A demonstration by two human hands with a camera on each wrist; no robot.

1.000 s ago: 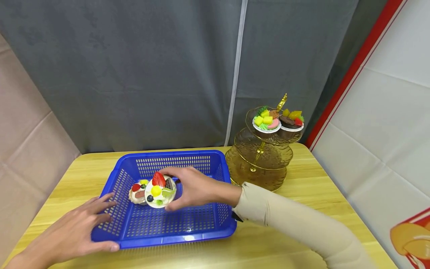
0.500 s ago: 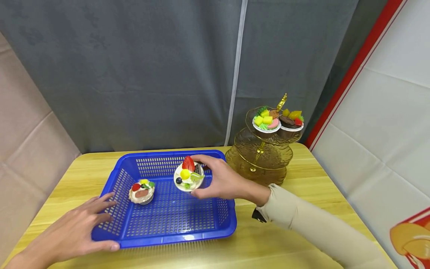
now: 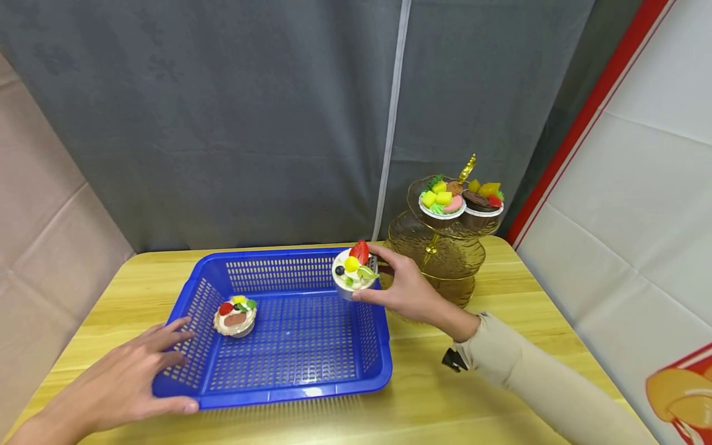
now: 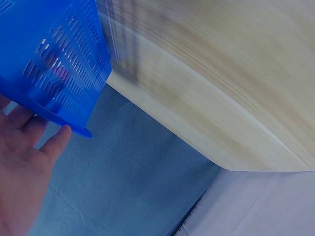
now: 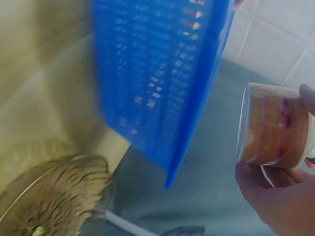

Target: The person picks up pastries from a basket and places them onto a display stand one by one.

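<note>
My right hand (image 3: 408, 287) pinches a clear dessert cup (image 3: 350, 296) between thumb and fingers, above the right end of a blue plastic basket (image 3: 272, 397). The cup has white cream with a strawberry, a yellow ball, a blueberry and a green slice on top. In the right wrist view the dessert cup (image 5: 278, 128) shows layered cake through its side. My left hand (image 3: 125, 377) rests on the basket's left rim, fingers spread over the edge. Inside the basket lies a fruit tart (image 3: 235, 318) with a crimped crust.
Right of the basket stands a gold tiered stand (image 3: 453, 256). Its top tier bears a cup with yellow cubes (image 3: 441, 204) and a chocolate-topped cup (image 3: 483, 201). The wooden table (image 3: 514, 309) meets a grey curtain (image 3: 267, 123) behind and a white panel (image 3: 639, 204) at right.
My right hand has carried the dessert cup rightward and away from me, from beside the tart to the basket's right end. The left hand has stayed on the rim.
</note>
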